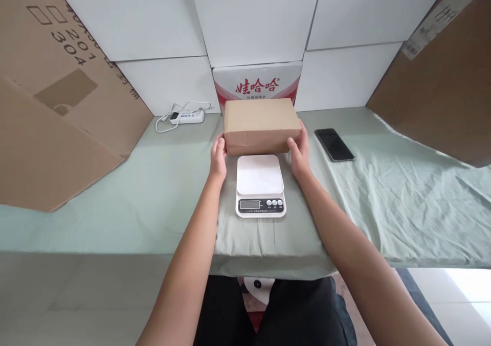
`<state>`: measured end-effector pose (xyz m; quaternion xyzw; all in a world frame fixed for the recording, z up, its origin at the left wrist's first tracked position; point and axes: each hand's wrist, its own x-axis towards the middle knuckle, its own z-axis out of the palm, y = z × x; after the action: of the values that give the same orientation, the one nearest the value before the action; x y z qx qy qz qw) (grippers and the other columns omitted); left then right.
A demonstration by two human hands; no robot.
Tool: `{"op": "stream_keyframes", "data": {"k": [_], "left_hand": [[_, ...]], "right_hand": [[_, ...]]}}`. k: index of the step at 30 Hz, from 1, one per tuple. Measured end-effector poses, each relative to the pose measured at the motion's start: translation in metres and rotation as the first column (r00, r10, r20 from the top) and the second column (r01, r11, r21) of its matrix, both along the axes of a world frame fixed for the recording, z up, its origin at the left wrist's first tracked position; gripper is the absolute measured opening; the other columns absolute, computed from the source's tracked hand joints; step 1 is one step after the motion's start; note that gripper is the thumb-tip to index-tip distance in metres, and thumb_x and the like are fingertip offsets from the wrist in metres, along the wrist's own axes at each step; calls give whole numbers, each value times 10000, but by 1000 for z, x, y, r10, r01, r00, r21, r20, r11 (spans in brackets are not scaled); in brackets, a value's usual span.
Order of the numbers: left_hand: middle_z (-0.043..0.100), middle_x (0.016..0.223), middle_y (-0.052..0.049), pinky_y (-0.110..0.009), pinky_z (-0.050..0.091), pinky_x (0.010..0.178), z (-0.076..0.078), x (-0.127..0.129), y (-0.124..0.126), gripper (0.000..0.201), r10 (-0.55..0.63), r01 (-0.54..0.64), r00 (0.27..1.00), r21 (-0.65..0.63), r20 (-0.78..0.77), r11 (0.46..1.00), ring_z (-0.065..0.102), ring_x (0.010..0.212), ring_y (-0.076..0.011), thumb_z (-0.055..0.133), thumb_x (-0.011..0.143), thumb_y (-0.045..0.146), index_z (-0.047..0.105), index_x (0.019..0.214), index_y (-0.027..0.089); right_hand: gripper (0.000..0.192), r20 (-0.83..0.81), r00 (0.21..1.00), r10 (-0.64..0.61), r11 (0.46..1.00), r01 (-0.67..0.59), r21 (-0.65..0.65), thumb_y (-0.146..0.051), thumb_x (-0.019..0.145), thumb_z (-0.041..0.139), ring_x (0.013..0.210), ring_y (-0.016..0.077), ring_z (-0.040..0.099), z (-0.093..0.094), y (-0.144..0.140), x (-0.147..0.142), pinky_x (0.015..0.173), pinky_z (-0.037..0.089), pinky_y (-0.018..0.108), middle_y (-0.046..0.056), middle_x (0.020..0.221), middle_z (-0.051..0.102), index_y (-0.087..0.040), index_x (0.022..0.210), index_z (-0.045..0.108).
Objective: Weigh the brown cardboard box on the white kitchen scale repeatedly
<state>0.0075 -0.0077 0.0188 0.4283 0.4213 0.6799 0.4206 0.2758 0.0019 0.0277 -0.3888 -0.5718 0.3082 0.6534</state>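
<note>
A closed brown cardboard box [263, 123] is gripped at its two ends between my hands. My left hand [218, 155] presses its left end, with the thumb near the front lower corner. On the right end, my right hand [300, 149] has its thumb on the front face and fingers around the side. Just in front of the box sits a white digital kitchen scale [260, 177], its plate bare and its display blank. Whether the underside of the box touches the table cannot be seen.
Behind stands a white and red printed carton [257, 77]. A white power strip with a cable [187, 116] lies back left, a black phone [334, 145] to the right. Large cardboard panels [69, 105] flank both sides. A green cloth [184, 182] covers the table.
</note>
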Motion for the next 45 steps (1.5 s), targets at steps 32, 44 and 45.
{"op": "stream_keyframes", "data": {"k": [32, 44, 45], "left_hand": [[808, 1569, -185, -507, 597, 1296, -12, 0, -10, 883, 13, -24, 987, -71, -158, 997, 728, 1547, -384, 569, 976, 951, 809, 1400, 215], [862, 1422, -148, -501, 592, 1245, 11, 1, -55, 767, 155, -103, 943, 183, -293, 978, 759, 1441, -380, 598, 1003, 839, 845, 1373, 214], [868, 1401, -147, -501, 604, 1223, 12, 1, -67, 766, 157, -105, 941, 183, -299, 977, 768, 1422, -382, 592, 1008, 837, 848, 1371, 213]], "right_hand": [[883, 98, 994, -50, 992, 60, -109, -628, 883, 727, 1662, 376, 537, -17, -3, 3, 1456, 380, 690, 164, 1664, 677, -274, 1667, 530], [959, 138, 983, -121, 986, 104, 128, -842, 935, 657, 1692, 416, 509, 6, -44, 12, 1399, 462, 653, 165, 1802, 537, -324, 1723, 485], [951, 143, 981, -131, 983, 110, 149, -835, 942, 666, 1698, 424, 504, 5, -55, 15, 1388, 468, 663, 167, 1801, 534, -326, 1724, 481]]}}
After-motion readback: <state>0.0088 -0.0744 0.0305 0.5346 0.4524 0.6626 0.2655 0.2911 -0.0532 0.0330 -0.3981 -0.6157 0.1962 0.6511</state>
